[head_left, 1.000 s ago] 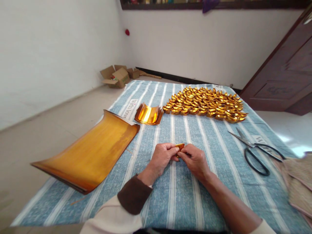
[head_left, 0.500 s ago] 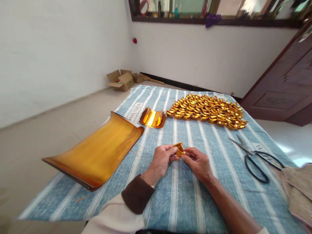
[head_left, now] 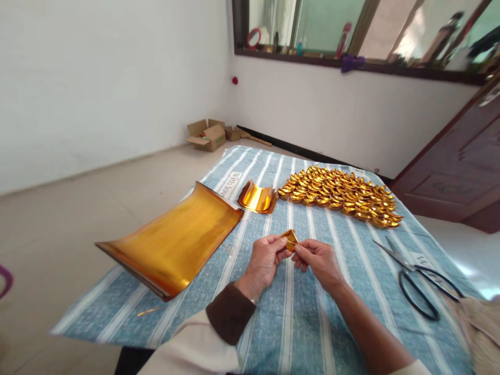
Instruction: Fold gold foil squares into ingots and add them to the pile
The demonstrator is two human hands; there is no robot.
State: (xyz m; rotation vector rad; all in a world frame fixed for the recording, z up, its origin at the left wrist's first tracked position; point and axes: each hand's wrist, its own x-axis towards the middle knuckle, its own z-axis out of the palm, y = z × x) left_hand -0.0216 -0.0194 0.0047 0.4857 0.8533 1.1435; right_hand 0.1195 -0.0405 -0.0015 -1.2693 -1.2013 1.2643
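Observation:
My left hand point(head_left: 265, 258) and my right hand point(head_left: 318, 258) meet over the striped blue cloth point(head_left: 297, 323), both pinching a small folded gold paper piece point(head_left: 289, 238) between their fingertips. Beyond them lies a wide spread of several finished gold paper ingots point(head_left: 341, 194). A small stack of curved gold squares point(head_left: 255, 197) sits to the left of the ingots. A big curled stack of gold foil sheets point(head_left: 174, 239) lies at the left, overhanging the cloth's edge.
Black-handled scissors point(head_left: 420, 278) lie on the cloth at the right, next to woven tan material point(head_left: 482, 325) at the right edge. Open cardboard boxes point(head_left: 207, 134) stand on the floor by the far wall. A dark wooden door point(head_left: 459, 161) is at the right.
The view has tilted up, showing the window. My hands have lifted the gold piece slightly and opened it out between the fingertips.

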